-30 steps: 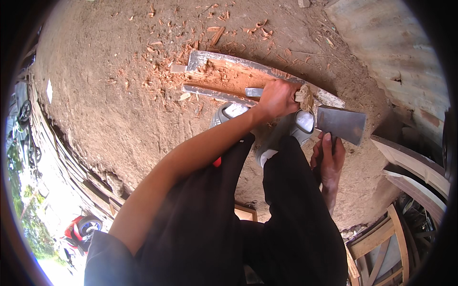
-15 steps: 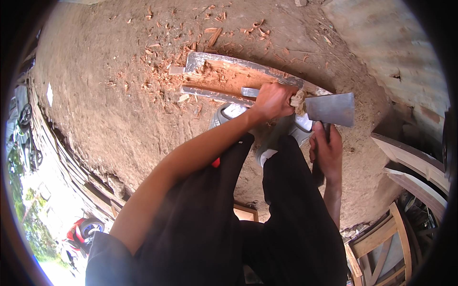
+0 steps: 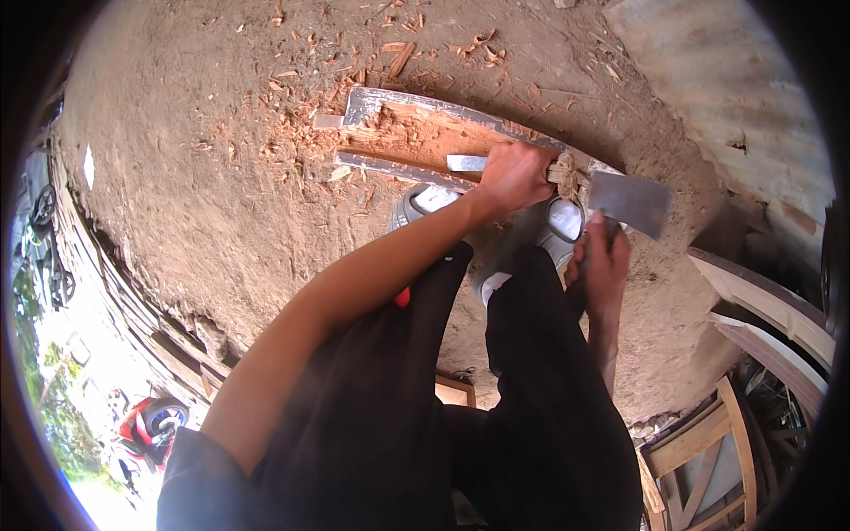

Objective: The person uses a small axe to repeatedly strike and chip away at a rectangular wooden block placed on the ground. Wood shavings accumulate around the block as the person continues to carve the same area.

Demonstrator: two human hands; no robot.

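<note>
Chisel (image 3: 467,163) sat in left hand (image 3: 516,177), fingers clamped, over wood (image 3: 416,134); right hand (image 3: 606,265) had fingers clamped on cleaver (image 3: 630,203), blade near chisel's butt.

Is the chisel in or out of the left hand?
In: the left hand is closed round the chisel, its blade showing on one side, frayed handle end on the other.

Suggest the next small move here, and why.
Probably tap the broad blade against the frayed handle end of the chisel: the left hand grips the chisel, its metal end over the hollowed wood, and the right hand holds the broad blade close by that handle end.
</note>
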